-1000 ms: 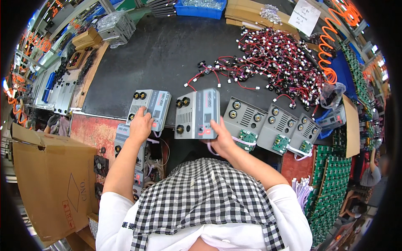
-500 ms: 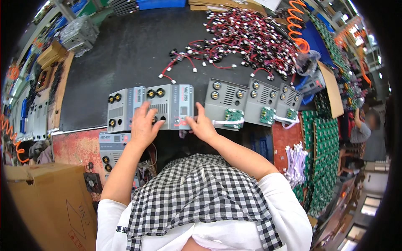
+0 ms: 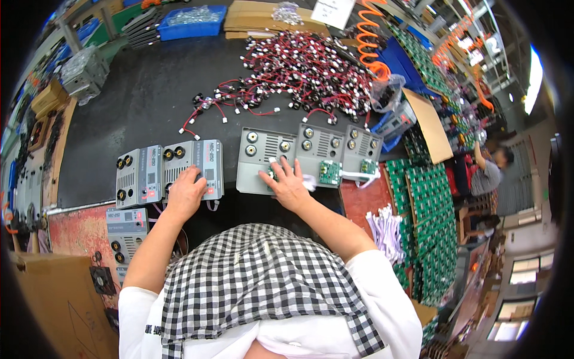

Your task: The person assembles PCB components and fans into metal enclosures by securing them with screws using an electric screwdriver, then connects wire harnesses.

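Spread wide and unclenched, the right hand (image 3: 289, 188) lies over the near part of a bare grey panel (image 3: 249, 161), partly hiding a green board (image 3: 271, 172); how firmly the fingertips touch cannot be told. Fingers bent and close together, the left hand (image 3: 186, 192) rests on the near right part of a labelled panel (image 3: 175, 170); whether it grasps the edge is unclear.

Nearest is the checked apron (image 3: 257, 281), with a brown carton (image 3: 66, 299) to the left. Near right, a bundle of pale cables (image 3: 388, 233) lies beside upright rows of green circuit boards (image 3: 439, 224).

Slightly farther on the left, another labelled unit (image 3: 127, 222) sits nearer than the panel pair, whose left member (image 3: 140, 176) stands just beside the one under the left hand. Right of the spread hand are two more bare panels (image 3: 320, 146), each with its own board.

Beyond stretches the black tabletop (image 3: 143, 90). Farther right on it is a heap of red-wired connectors (image 3: 311, 72); at the far edge sits a blue bin (image 3: 191, 29).
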`<state>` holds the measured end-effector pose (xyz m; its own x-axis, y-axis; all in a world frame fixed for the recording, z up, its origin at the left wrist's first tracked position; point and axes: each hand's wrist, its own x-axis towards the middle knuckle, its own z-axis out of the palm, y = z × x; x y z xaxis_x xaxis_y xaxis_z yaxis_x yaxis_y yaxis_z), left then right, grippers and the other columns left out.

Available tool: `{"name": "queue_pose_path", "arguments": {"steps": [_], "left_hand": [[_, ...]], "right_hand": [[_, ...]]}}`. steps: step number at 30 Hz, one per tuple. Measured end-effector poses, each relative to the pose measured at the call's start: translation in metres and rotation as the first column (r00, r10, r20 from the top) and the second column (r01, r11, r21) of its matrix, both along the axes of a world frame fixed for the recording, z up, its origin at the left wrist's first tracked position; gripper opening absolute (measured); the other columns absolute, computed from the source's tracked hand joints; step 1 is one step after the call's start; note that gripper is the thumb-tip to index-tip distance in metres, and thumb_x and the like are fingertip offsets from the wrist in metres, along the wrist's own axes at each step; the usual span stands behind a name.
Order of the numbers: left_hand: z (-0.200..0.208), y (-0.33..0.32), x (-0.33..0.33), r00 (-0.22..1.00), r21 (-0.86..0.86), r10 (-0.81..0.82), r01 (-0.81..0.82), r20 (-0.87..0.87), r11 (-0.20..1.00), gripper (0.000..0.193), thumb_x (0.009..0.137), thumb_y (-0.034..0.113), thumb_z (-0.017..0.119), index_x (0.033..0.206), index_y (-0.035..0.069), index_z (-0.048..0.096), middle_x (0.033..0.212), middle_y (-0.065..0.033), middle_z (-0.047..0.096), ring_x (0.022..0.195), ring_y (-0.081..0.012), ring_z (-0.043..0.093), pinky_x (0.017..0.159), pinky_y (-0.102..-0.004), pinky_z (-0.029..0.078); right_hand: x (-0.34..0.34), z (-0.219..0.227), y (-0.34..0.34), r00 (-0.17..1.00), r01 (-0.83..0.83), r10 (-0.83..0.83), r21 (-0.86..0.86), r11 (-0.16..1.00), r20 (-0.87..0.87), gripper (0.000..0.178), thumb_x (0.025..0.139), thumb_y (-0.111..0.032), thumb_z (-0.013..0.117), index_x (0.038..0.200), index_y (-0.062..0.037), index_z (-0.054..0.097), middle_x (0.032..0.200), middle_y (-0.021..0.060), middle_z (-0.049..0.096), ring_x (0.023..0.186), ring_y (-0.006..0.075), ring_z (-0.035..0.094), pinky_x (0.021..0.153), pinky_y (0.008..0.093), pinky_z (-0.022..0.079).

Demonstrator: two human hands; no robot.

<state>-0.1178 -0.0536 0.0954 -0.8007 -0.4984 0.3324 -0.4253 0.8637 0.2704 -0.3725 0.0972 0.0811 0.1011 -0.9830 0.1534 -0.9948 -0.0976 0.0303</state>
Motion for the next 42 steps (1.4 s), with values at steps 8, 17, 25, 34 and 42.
{"name": "queue_pose_path", "arguments": {"steps": [8,17,25,34,42], "left_hand": [[-0.004,0.004,-0.009,0.993,-0.037,0.100,-0.098,0.062,0.994,0.021,0.066,0.018,0.066,0.072,0.002,0.054,0.107,-0.0173,0.051,0.100,-0.0331,0.050,0.079,-0.0390,0.045],[-0.003,0.004,-0.017,0.990,-0.027,0.123,-0.122,0.067,0.992,0.021,0.066,0.016,0.067,0.071,0.002,0.053,0.107,-0.0170,0.051,0.100,-0.0327,0.051,0.074,-0.0380,0.047],[0.011,0.018,-0.045,0.984,0.052,0.172,-0.173,0.038,0.983,0.034,0.061,0.017,0.072,0.085,0.003,0.052,0.115,-0.0191,0.044,0.104,-0.0371,0.046,0.083,-0.0434,0.041],[-0.007,0.057,-0.138,0.980,0.086,-0.199,0.197,0.010,0.977,0.017,0.069,0.012,0.063,0.084,0.008,0.056,0.110,-0.0154,0.049,0.112,-0.0339,0.043,0.091,-0.0487,0.036],[-0.006,0.051,-0.145,0.983,-0.002,-0.180,0.180,0.040,0.984,0.014,0.069,0.020,0.063,0.071,0.008,0.056,0.103,-0.0138,0.052,0.108,-0.0349,0.046,0.086,-0.0488,0.039]], "right_hand": [[-0.012,0.078,-0.025,0.767,0.132,-0.117,0.024,0.991,0.631,0.054,0.073,-0.019,0.063,0.121,-0.0146,0.039,0.114,0.0175,0.047,0.093,0.0310,0.055,0.076,0.0400,0.044],[-0.016,-0.023,-0.020,-0.711,-0.017,-0.301,0.412,0.911,0.636,0.045,0.088,-0.035,0.048,0.122,-0.0108,0.033,0.111,0.0070,0.051,0.096,0.0222,0.054,0.081,0.0398,0.044],[-0.031,-0.016,-0.024,0.333,0.282,-0.555,0.481,0.830,0.762,0.061,0.083,-0.034,0.052,0.125,0.0025,0.027,0.109,0.0255,0.047,0.100,0.0384,0.049,0.083,0.0414,0.042],[-0.099,0.011,0.052,0.939,0.275,-0.270,0.010,0.962,0.213,0.074,0.057,-0.027,0.076,0.122,-0.0173,0.042,0.119,0.0138,0.038,0.118,0.0338,0.031,0.097,0.0523,0.024],[-0.145,0.033,0.040,0.929,0.140,-0.137,0.015,0.990,0.343,0.065,0.054,-0.009,0.067,0.115,-0.0210,0.047,0.113,0.0116,0.045,0.101,0.0312,0.047,0.084,0.0433,0.039]]}}
